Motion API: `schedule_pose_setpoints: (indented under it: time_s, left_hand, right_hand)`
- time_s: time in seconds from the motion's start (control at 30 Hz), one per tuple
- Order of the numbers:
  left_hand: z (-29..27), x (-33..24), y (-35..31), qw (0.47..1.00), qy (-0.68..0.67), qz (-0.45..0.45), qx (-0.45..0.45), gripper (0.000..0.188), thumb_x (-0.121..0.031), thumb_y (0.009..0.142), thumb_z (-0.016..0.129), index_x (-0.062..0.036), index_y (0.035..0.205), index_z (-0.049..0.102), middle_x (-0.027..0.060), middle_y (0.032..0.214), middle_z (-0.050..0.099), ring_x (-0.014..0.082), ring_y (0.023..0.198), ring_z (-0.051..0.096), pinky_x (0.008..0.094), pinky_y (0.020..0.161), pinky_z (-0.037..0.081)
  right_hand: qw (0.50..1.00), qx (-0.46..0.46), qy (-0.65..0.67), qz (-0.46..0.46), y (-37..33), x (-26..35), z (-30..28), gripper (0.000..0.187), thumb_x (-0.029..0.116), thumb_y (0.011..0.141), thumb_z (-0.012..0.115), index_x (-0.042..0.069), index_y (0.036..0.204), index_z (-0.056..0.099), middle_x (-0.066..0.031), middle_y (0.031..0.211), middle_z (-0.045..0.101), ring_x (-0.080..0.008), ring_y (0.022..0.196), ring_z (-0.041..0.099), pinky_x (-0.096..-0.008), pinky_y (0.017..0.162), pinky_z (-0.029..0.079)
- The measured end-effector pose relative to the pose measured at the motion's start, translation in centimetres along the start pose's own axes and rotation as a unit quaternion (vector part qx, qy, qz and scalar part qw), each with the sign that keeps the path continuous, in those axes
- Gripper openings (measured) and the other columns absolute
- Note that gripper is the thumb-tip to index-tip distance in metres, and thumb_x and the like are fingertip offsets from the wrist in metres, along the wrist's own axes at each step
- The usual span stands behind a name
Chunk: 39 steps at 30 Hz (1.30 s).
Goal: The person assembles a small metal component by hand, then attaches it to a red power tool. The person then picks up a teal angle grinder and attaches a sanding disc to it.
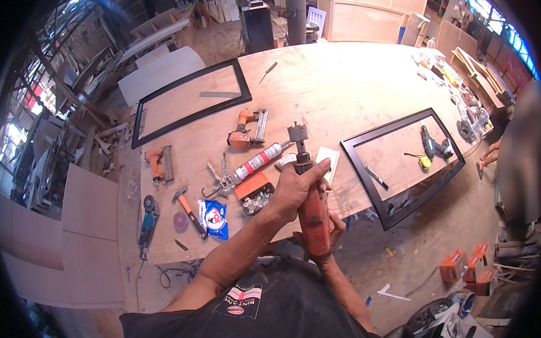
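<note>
A worn red power drill (315,224) is held upright in front of my chest, with a toothed hole-cutting bit (297,133) at its top. My left hand (293,190) wraps round the drill just below its chuck, the thumb pointing up along it. Lower down, my right hand (335,232) grips the drill's body from the right side, its fingers partly hidden behind it. Near my left hand lie an orange tray (255,185) of small pale pieces and a caulking gun (256,165) with a red-and-white tube. A white piece (327,161) rests on the table behind the drill.
On the wooden tabletop (339,76) lie two black frames (192,99), two orange nail guns (243,135), a hammer (191,215), a blue-and-white packet (214,219), an angle grinder (148,221), a tape measure (424,163) and a green cordless drill (429,145). A person stands at the right edge.
</note>
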<state>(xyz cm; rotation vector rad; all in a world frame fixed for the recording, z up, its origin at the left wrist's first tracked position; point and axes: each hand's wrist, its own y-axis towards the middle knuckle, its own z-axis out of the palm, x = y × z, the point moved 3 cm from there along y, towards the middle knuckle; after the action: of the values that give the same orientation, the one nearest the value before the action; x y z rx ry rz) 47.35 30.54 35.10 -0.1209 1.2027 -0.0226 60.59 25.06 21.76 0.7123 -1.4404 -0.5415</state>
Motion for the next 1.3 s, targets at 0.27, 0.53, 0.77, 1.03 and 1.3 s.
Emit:
schedule_pose_setpoints:
  time_s: [0.27,0.53,0.77,1.03,1.3]
  left_hand:
    - [0.3,-0.3,-2.0,0.999,0.018,-0.041,-0.006,0.041,-0.040,0.090,0.078,-0.0036,0.077,0.063,0.0061,0.065,0.064,0.0137,0.053,0.062,0.0294,0.050,0.051]
    - [1.1,0.1,-3.2,1.000,-0.002,-0.020,0.002,0.031,-0.016,0.092,0.074,-0.0023,0.067,0.063,0.0041,0.057,0.060,0.0122,0.046,0.057,0.0282,0.044,0.047]
    - [1.2,0.0,-2.9,0.999,0.008,-0.035,0.009,0.026,-0.017,0.088,0.073,-0.0038,0.068,0.064,0.0065,0.061,0.063,0.0130,0.054,0.060,0.0289,0.054,0.048]
    - [0.9,0.6,-2.4,0.999,0.014,-0.030,0.010,0.025,-0.017,0.086,0.073,-0.0039,0.068,0.064,0.0065,0.062,0.063,0.0133,0.055,0.060,0.0288,0.055,0.048]
    - [0.5,0.3,-2.6,0.999,-0.009,-0.032,-0.012,0.029,-0.011,0.088,0.071,-0.0031,0.064,0.058,0.0064,0.057,0.059,0.0147,0.045,0.056,0.0300,0.045,0.047]
  right_hand:
    - [0.983,0.081,-0.093,-0.135,-1.7,-1.0,-1.0,0.104,0.035,0.075,0.091,0.005,0.146,0.021,-0.0187,0.132,0.050,-0.0320,0.112,0.061,-0.0461,0.094,0.051]
    - [0.854,0.029,0.368,0.367,-3.8,-3.2,-1.4,0.065,0.048,0.093,0.063,-0.004,0.131,0.054,-0.0185,0.131,0.059,-0.0273,0.118,0.058,-0.0395,0.103,0.045]
    - [0.901,0.044,0.275,0.334,-5.0,-4.5,-2.2,0.061,0.044,0.097,0.059,-0.008,0.128,0.057,-0.0195,0.128,0.060,-0.0277,0.115,0.059,-0.0394,0.099,0.046]
    - [0.974,0.067,0.097,0.192,-1.8,-1.4,-1.9,0.049,0.037,0.102,0.046,-0.006,0.121,0.062,-0.0176,0.118,0.062,-0.0285,0.104,0.060,-0.0384,0.090,0.047]
    - [0.941,0.054,0.179,0.283,-3.3,-3.0,-1.3,0.051,0.040,0.098,0.046,-0.005,0.116,0.062,-0.0188,0.113,0.063,-0.0304,0.098,0.061,-0.0390,0.086,0.049]
